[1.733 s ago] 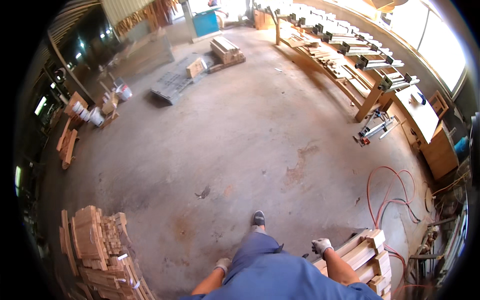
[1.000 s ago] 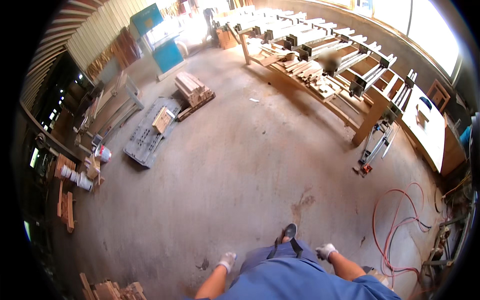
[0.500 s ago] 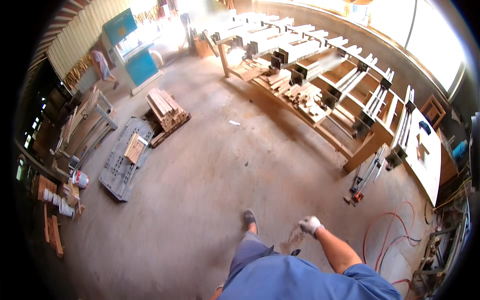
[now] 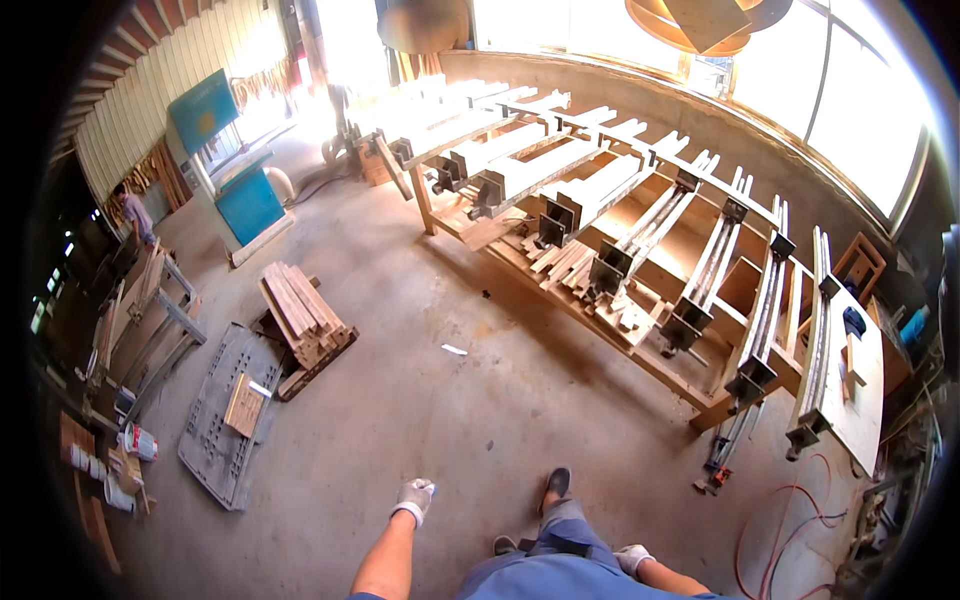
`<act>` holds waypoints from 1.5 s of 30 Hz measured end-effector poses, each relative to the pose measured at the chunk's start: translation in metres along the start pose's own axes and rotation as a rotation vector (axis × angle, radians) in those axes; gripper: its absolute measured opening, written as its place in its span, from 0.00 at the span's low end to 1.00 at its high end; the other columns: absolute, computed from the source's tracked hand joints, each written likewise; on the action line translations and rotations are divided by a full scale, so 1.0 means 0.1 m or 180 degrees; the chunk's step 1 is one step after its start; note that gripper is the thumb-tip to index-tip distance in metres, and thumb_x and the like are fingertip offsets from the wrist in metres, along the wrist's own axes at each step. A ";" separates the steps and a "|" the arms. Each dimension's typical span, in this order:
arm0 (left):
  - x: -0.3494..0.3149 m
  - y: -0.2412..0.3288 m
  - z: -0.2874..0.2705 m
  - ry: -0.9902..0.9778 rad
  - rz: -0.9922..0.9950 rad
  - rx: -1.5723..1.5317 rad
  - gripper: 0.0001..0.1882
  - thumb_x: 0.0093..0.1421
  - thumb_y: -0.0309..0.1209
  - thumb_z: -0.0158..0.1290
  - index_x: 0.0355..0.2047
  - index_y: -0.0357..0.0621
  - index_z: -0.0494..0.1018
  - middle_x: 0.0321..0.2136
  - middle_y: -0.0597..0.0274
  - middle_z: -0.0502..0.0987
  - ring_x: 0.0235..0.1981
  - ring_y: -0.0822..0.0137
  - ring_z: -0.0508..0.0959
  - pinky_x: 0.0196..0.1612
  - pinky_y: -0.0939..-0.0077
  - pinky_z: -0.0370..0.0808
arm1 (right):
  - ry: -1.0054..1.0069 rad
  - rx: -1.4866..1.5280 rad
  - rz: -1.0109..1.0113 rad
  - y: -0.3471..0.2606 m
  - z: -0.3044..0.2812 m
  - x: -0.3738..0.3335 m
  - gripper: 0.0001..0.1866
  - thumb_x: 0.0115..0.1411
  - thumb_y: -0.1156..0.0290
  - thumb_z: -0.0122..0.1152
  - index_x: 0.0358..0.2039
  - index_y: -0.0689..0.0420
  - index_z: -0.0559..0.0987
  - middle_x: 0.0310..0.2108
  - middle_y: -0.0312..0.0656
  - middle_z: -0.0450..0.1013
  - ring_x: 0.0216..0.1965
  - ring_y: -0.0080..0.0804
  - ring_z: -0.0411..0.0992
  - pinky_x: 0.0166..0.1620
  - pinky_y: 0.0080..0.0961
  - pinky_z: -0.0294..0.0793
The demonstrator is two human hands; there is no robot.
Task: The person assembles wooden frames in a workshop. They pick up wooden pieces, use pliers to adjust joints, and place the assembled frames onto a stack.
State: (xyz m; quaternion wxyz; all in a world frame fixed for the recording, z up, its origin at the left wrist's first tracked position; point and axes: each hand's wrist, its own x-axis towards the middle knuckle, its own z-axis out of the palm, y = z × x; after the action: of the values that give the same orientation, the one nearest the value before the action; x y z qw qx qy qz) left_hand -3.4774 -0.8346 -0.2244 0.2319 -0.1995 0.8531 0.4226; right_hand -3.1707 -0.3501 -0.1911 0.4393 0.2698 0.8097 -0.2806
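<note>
I stand on a bare concrete workshop floor. My left hand, in a white work glove, swings out in front of me with loosely bent fingers and nothing in it. My right hand, also gloved, hangs empty by my hip at the lower edge. My dark shoe steps forward between them. Nearest ahead is a long wooden rack of bar clamps, running from the far middle to the right.
A stack of planks lies on the left beside a grey plastic pallet holding a small board. A blue machine and another person are far left. A red cable coils at lower right near a white table.
My view has turned and moved toward the clamp rack, and the plank stack has come closer. My left hand has swung forward into view while the right has dropped back to my hip.
</note>
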 end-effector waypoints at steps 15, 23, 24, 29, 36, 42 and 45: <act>0.73 -0.04 0.50 -0.1555 0.0820 0.3365 0.24 0.69 0.48 0.43 0.56 0.53 0.78 0.54 0.54 0.79 0.61 0.56 0.74 0.60 0.62 0.73 | 0.1727 0.0947 -0.2580 -3.42 -4.08 1.15 0.19 0.60 0.56 0.64 0.41 0.60 0.84 0.40 0.50 0.82 0.43 0.43 0.81 0.48 0.34 0.79; 1.76 0.60 0.82 -0.0859 -0.0313 0.1711 0.22 0.67 0.51 0.46 0.50 0.55 0.81 0.51 0.54 0.81 0.54 0.49 0.79 0.56 0.57 0.75 | 0.2631 0.1187 -0.2720 -4.72 -5.78 1.31 0.28 0.57 0.59 0.72 0.55 0.58 0.78 0.46 0.50 0.80 0.47 0.43 0.79 0.52 0.35 0.78; 2.00 0.69 0.83 -0.0866 -0.0211 0.1694 0.22 0.67 0.51 0.46 0.50 0.55 0.81 0.51 0.54 0.81 0.53 0.48 0.80 0.56 0.57 0.75 | 0.2804 0.1180 -0.2687 -4.79 -5.98 1.39 0.29 0.56 0.59 0.72 0.56 0.57 0.77 0.47 0.50 0.79 0.48 0.44 0.79 0.52 0.35 0.78; 3.16 1.45 0.75 -0.1208 0.0183 0.1998 0.22 0.68 0.52 0.46 0.50 0.56 0.81 0.50 0.54 0.81 0.54 0.50 0.79 0.59 0.61 0.73 | 0.3379 0.0564 -0.1867 -5.19 -6.84 1.64 0.40 0.52 0.56 0.75 0.61 0.62 0.72 0.56 0.58 0.71 0.58 0.53 0.70 0.61 0.40 0.70; 4.55 2.78 0.04 -0.1079 0.0055 0.0871 0.20 0.66 0.47 0.53 0.46 0.47 0.82 0.49 0.54 0.82 0.53 0.52 0.80 0.59 0.62 0.73 | 0.3240 0.0069 -0.0934 -5.60 -7.41 2.25 0.52 0.51 0.47 0.75 0.68 0.60 0.61 0.70 0.58 0.55 0.71 0.55 0.54 0.71 0.45 0.56; 5.00 4.77 -0.58 -0.0647 0.0332 0.0371 0.14 0.63 0.33 0.60 0.46 0.41 0.82 0.43 0.53 0.85 0.45 0.65 0.83 0.52 0.69 0.76 | 0.2941 -0.0097 -0.0424 -5.78 -7.65 2.30 0.63 0.46 0.39 0.74 0.72 0.62 0.55 0.72 0.63 0.49 0.74 0.60 0.46 0.74 0.45 0.47; 5.08 5.41 -0.59 -0.0406 0.0748 -0.0127 0.15 0.62 0.30 0.61 0.48 0.38 0.81 0.42 0.55 0.85 0.44 0.69 0.82 0.51 0.71 0.77 | 0.2725 -0.0260 -0.0509 -5.73 -7.74 2.48 0.68 0.41 0.36 0.75 0.72 0.64 0.53 0.73 0.64 0.48 0.74 0.60 0.45 0.74 0.44 0.47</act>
State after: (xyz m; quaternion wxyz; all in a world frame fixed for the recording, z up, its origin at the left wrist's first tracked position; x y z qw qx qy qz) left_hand -4.1940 -0.6512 -0.1398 0.2306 -0.0755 0.8455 0.4756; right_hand -4.1122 -0.1673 0.0732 0.0512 0.2806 0.9475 -0.1443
